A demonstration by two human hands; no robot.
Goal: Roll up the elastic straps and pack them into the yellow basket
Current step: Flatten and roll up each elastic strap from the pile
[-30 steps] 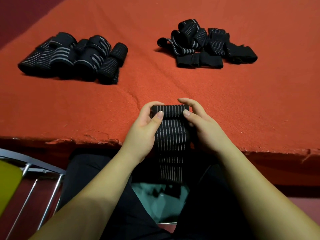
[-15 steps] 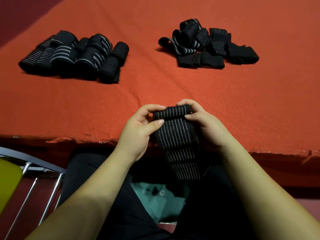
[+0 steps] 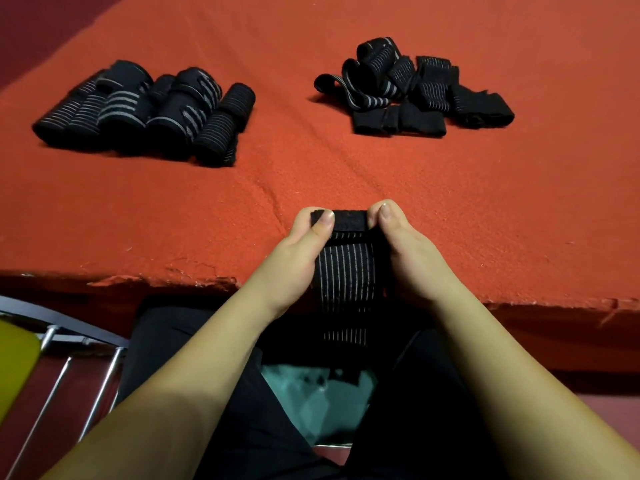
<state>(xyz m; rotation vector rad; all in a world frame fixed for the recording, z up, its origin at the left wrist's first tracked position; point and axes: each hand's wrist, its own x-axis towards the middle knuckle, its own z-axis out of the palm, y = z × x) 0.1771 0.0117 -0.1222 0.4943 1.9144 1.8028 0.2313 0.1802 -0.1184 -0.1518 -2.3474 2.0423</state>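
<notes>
Both hands, left hand [image 3: 294,258] and right hand [image 3: 412,258], are pinching the far end of a strap [image 3: 346,271] at the table [image 3: 346,174] edge, its tail hanging toward the lap. Looks maybe halfway: a rolled pile [image 3: 145,112] is sitting far left, a loose pile [image 3: 415,91] far right. Nothing's getting packed yet; only a yellow sliver [image 3: 14,368] is showing at the left edge, probably the basket.

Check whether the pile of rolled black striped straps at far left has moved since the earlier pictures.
No. The rolled black striped straps lie in the same spot on the red cloth.
</notes>
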